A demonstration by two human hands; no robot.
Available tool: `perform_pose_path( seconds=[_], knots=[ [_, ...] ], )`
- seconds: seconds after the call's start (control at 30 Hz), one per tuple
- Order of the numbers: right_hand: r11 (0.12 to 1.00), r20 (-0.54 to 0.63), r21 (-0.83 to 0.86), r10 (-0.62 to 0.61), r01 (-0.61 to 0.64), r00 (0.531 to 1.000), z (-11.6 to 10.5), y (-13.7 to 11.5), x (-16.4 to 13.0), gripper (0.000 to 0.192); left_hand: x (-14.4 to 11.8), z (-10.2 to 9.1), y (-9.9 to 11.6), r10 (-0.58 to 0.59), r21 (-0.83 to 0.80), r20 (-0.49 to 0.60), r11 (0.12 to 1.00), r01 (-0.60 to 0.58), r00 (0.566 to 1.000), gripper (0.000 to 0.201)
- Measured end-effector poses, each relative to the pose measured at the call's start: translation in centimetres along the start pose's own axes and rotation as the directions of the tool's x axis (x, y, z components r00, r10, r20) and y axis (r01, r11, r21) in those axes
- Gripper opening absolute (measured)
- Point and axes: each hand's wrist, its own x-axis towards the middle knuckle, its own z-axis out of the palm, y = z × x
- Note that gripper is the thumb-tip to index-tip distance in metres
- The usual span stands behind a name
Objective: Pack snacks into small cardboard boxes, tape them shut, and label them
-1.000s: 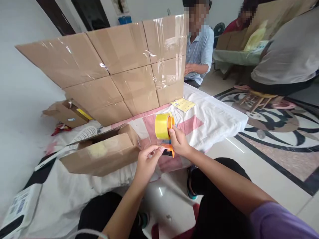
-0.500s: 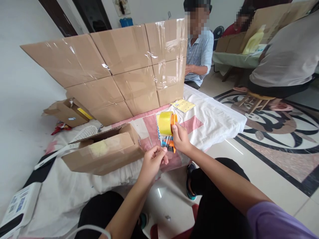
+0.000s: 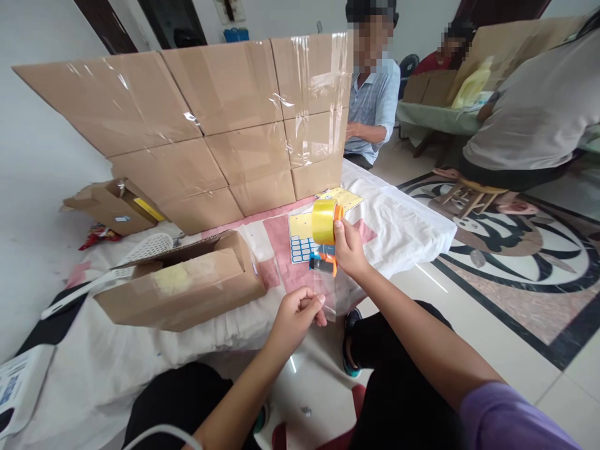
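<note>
My right hand (image 3: 349,249) grips an orange tape dispenser (image 3: 328,262) that carries a yellow roll of tape (image 3: 323,222), held upright above the table. A clear strip of tape (image 3: 325,289) stretches from the dispenser down to my left hand (image 3: 296,314), whose fingers pinch its free end near the table's front edge. A brown cardboard box (image 3: 182,289) lies on its side left of my hands, with its flaps open.
A taped cardboard wall (image 3: 201,125) stands at the back of the white-covered table (image 3: 407,219). A sticker sheet (image 3: 302,240) and a yellow card (image 3: 347,197) lie near the dispenser. A small open box (image 3: 112,206) and a white swatter (image 3: 140,253) lie left. Other people sit behind.
My left hand has pulled away from the dispenser toward me, drawing out a longer strip of tape. My right hand has lifted the dispenser slightly up and to the right.
</note>
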Motion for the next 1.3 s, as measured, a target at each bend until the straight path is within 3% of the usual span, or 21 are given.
perform_pose_path(
  seconds=[0.13, 0.2, 0.37, 0.5, 0.7, 0.8, 1.0, 1.13, 1.3],
  knots=[
    [0.966, -0.032, -0.182, -0.191, 0.182, 0.981, -1.0, 0.0, 0.1, 0.045, 0.2, -0.4, 0.4, 0.005, 0.027, -0.011, 1.0, -0.005, 1.0, 0.037],
    [0.959, -0.033, -0.195, -0.217, 0.206, 0.976, -1.2, -0.3, 0.0, 0.045, 0.2, -0.6, 0.5, 0.007, 0.051, -0.004, 0.999, -0.007, 1.0, 0.037],
    [0.999, -0.121, 0.007, 0.045, -0.045, 0.992, -0.3, -1.9, -0.8, 0.048, 0.7, -0.9, -0.1, 0.072, 0.14, 0.003, 0.988, -0.072, 0.997, 0.036],
    [0.957, -0.139, 0.206, 0.237, -0.206, 0.962, 0.6, -2.8, -1.5, 0.049, 1.5, -1.2, -0.8, 0.116, 0.156, -0.004, 0.981, -0.114, 0.993, 0.032],
    [0.84, -0.051, 0.352, 0.459, -0.414, 0.887, 1.0, -3.0, -1.7, 0.05, 1.6, -1.4, -0.9, 0.24, 0.285, -0.023, 0.932, -0.224, 0.971, 0.025],
    [0.827, -0.027, 0.365, 0.469, -0.428, 0.883, 1.0, -2.8, -1.4, 0.049, 1.1, -1.2, -0.7, 0.254, 0.319, -0.012, 0.918, -0.237, 0.967, 0.027],
    [0.886, -0.165, 0.329, 0.395, -0.327, 0.904, 0.4, -1.7, -0.5, 0.052, 0.4, -0.7, -0.6, 0.183, 0.283, 0.007, 0.942, -0.178, 0.983, 0.031],
    [0.931, -0.111, 0.233, 0.312, -0.281, 0.944, -0.1, -1.2, -0.5, 0.057, -0.2, -0.7, -0.3, 0.18, 0.356, 0.013, 0.919, -0.173, 0.984, 0.031],
    [0.831, 0.014, 0.402, 0.413, -0.384, 0.911, 0.0, -1.5, -0.8, 0.053, -0.9, -0.5, 0.0, 0.203, 0.489, 0.067, 0.847, -0.209, 0.977, 0.027]
  ],
)
